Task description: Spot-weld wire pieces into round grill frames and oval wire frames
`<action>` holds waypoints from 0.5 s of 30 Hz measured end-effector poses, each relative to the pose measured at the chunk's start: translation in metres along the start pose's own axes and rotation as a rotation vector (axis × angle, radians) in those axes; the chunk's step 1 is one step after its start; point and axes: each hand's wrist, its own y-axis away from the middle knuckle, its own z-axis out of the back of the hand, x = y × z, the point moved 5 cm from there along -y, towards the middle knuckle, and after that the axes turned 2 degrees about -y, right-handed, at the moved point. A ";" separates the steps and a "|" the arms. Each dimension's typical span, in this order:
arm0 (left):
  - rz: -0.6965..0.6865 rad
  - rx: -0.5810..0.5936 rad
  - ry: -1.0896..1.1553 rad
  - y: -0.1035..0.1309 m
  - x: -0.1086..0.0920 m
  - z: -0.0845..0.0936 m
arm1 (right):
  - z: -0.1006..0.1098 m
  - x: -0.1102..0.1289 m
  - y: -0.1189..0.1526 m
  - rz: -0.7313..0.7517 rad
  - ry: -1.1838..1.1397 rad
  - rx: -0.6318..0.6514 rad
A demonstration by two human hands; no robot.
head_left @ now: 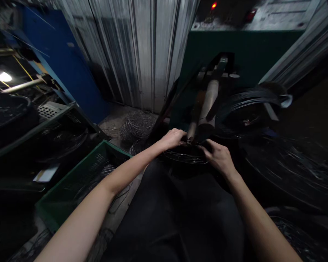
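Observation:
Both hands are at a round wire frame (186, 157), low in front of a machine with two metal cylinders (210, 98). My left hand (174, 139) is closed on the frame's left side, its fingertips near the machine's lower tip. On the right side, my right hand (217, 154) pinches the frame's edge between thumb and fingers. The frame lies level beneath the cylinders, just above my dark-clothed lap. Dim light and blur hide the exact contact between the wire and the machine.
A green crate (68, 182) with wire pieces stands at the left. Tangled wire (138, 125) lies on the floor by the corrugated wall (142, 54). A black wire coil (248, 109) sits right of the machine, and a blue panel (62, 54) leans at upper left.

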 end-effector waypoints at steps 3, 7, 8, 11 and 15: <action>0.003 0.027 0.001 0.000 0.001 -0.001 | -0.001 0.000 -0.002 0.007 0.007 -0.004; 0.004 0.044 0.040 0.000 -0.001 0.000 | 0.004 0.002 -0.001 0.024 -0.009 0.015; 0.007 0.041 0.048 0.000 -0.001 0.001 | 0.009 0.000 0.001 0.031 -0.020 0.007; 0.006 0.040 0.065 -0.002 -0.001 0.003 | 0.029 -0.016 0.013 -0.007 -0.024 -0.105; -0.017 0.028 0.099 -0.002 0.001 0.003 | 0.033 -0.054 0.038 -0.128 0.022 -0.116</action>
